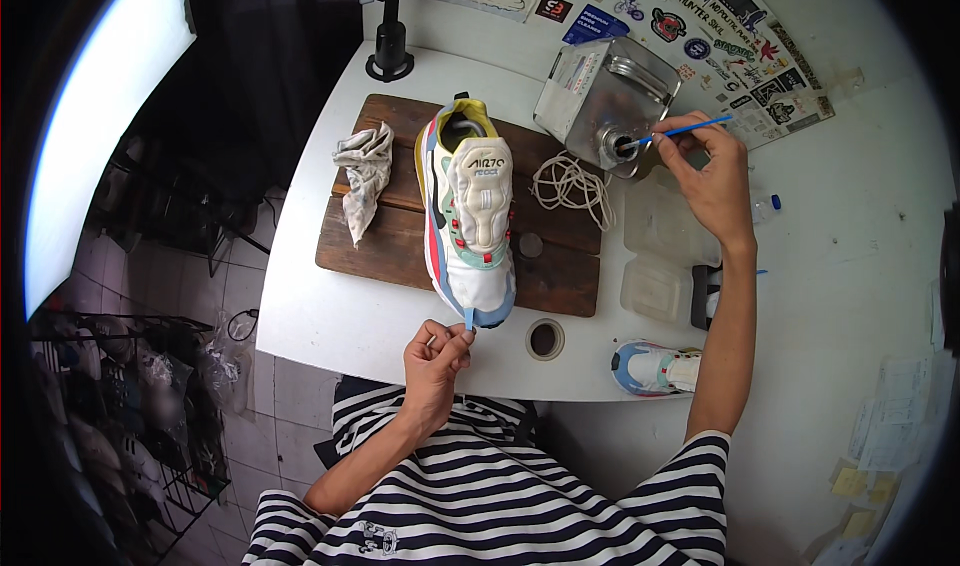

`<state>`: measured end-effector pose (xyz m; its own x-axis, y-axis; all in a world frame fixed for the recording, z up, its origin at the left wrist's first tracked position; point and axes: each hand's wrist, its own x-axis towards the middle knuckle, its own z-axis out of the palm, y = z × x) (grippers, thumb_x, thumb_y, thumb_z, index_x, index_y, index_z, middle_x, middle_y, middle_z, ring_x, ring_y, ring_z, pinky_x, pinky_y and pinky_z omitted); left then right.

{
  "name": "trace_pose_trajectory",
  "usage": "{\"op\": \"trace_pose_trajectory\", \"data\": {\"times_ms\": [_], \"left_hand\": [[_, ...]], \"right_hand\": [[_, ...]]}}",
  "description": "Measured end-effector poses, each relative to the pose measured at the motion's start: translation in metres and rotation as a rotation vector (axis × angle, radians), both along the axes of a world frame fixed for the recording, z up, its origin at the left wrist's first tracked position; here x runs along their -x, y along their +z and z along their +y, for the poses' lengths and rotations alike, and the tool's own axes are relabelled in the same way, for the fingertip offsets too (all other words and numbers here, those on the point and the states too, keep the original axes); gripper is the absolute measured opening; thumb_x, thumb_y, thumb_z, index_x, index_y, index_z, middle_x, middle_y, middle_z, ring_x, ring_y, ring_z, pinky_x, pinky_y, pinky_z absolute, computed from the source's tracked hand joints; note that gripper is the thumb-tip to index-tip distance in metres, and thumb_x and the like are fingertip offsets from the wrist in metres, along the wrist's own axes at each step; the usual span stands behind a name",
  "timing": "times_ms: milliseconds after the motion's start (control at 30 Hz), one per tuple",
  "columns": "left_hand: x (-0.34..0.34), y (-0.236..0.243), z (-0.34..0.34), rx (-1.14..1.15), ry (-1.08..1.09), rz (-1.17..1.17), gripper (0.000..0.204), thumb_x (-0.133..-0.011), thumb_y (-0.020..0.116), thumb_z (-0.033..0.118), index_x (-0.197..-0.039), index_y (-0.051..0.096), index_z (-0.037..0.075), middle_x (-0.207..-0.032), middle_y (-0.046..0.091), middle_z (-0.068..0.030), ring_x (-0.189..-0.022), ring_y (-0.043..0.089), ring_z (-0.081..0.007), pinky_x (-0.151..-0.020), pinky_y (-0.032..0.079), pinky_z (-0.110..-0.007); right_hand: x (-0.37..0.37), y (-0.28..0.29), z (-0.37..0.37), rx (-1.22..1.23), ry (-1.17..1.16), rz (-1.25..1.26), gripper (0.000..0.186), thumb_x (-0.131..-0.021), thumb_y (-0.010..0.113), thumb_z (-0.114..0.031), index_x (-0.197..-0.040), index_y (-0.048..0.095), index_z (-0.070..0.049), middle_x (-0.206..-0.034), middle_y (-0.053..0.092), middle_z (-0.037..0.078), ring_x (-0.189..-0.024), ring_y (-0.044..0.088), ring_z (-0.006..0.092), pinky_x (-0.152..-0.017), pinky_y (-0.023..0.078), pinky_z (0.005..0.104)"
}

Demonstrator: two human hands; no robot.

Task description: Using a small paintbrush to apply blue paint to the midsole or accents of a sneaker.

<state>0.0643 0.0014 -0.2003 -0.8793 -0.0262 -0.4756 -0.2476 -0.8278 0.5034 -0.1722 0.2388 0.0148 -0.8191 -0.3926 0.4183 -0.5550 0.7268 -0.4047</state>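
Note:
On a dark wooden board stands a multicoloured sneaker, laces out, its toe toward me and its padded white tongue up. At the toe, my left hand is closed, pinching a small light-blue strip. Whether the strip is a loose part of the sneaker I cannot tell. My right hand is closed round a thin blue brush. The brush's tip is at the round open mouth of a rectangular metal can, which stands behind the board; the tip itself is hard to make out.
A crumpled stained cloth and white laces lie on the board. Plastic containers stand to the right, near another sneaker. A small round pot sits near the front edge. A black stand is at the back left.

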Motion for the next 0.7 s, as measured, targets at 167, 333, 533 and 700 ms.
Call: {"op": "trace_pose_trajectory", "data": {"times_ms": [167,333,533,700], "left_hand": [[0.0,0.001,0.0,0.006,-0.001,-0.005,0.027,-0.092,0.073,-0.002,-0.08,0.051,0.01,-0.101,0.071,-0.0117,-0.065,0.052,-0.0055,-0.067,0.047,-0.022],[0.0,0.002,-0.001,0.019,0.0,-0.012,0.028,-0.092,0.073,-0.002,-0.08,0.051,0.01,-0.101,0.071,-0.0116,-0.065,0.051,-0.0057,-0.067,0.047,-0.022],[0.001,0.003,0.0,0.009,-0.003,-0.009,0.028,-0.092,0.073,-0.001,-0.08,0.051,0.009,-0.1,0.071,-0.0113,-0.065,0.051,-0.0058,-0.067,0.046,-0.022],[0.0,0.0,0.0,0.004,0.0,0.005,0.028,-0.092,0.073,-0.001,-0.08,0.051,0.009,-0.1,0.071,-0.0113,-0.065,0.051,-0.0055,-0.067,0.046,-0.022]], "right_hand": [[0.003,-0.005,0.003,-0.006,-0.01,0.0,0.009,-0.089,0.073,-0.003,-0.097,0.074,0.001,-0.088,0.071,0.004,-0.068,0.058,0.01,-0.065,0.048,0.0263],[0.003,-0.004,0.009,0.063,-0.038,-0.047,0.009,-0.091,0.073,-0.005,-0.097,0.074,0.001,-0.087,0.072,0.004,-0.069,0.061,0.0081,-0.065,0.049,0.0253],[-0.007,0.011,0.01,0.226,-0.053,-0.165,0.015,-0.095,0.073,-0.01,-0.102,0.073,0.003,-0.086,0.072,0.004,-0.073,0.066,0.0085,-0.068,0.052,0.0246],[-0.009,0.015,0.01,0.238,-0.1,-0.188,0.016,-0.095,0.073,-0.011,-0.103,0.073,0.003,-0.086,0.072,0.004,-0.074,0.066,0.0091,-0.07,0.053,0.0247]]}}
